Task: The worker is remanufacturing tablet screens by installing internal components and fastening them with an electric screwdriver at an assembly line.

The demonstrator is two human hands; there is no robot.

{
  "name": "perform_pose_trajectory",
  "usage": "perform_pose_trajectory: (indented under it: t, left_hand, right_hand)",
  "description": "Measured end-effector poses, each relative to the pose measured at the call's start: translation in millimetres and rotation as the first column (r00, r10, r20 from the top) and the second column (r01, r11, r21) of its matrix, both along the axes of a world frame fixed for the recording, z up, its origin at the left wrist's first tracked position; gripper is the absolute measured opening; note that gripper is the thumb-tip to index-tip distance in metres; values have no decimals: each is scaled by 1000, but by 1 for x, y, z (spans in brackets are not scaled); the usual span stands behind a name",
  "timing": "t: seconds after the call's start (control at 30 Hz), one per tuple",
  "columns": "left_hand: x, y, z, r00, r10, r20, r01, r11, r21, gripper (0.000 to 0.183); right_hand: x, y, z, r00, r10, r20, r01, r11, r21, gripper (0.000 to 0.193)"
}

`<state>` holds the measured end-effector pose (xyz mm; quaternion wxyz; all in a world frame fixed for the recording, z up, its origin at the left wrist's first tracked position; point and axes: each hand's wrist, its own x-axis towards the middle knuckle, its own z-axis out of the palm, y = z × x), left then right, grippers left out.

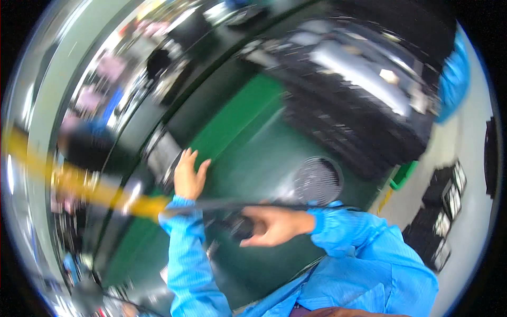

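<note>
My left hand [190, 174] is stretched forward with its fingers apart and nothing in them. It is nearest to a blurred grey, black-edged object [162, 154] at the far left side of the green table [253, 142]. My right hand [280, 225] curves its fingers and thumb round a small black rounded object [240, 227], whose kind is lost in blur. A dark thin bar [227, 204] passes across the view close to both wrists. Beyond my right wrist stands a round container [318, 179] with a dark, ridged inside.
Stacked black trays [354, 127] fill the far right, with pale and dark items on top. A yellow post [100, 190] runs in from the left. More black trays [435, 216] are on the floor at right, near a green bin [404, 174]. A blue sleeve [454, 79] shows at the right rim.
</note>
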<state>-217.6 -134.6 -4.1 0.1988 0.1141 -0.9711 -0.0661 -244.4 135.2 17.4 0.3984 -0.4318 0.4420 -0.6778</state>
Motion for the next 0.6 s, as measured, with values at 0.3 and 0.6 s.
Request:
perform_pose_trajectory:
  t: [0.3,0.6]
  left_hand:
    - [-162,63,-14,912,-313,266,300,950,89,36]
    - [-243,23,-18,894,-346,285,353,935,28,36]
  right_hand:
    - [5,3,-7,938,290,-190,-305,951,-55,64]
    - [9,5,-13,947,-320,-36,320,947,-8,54]
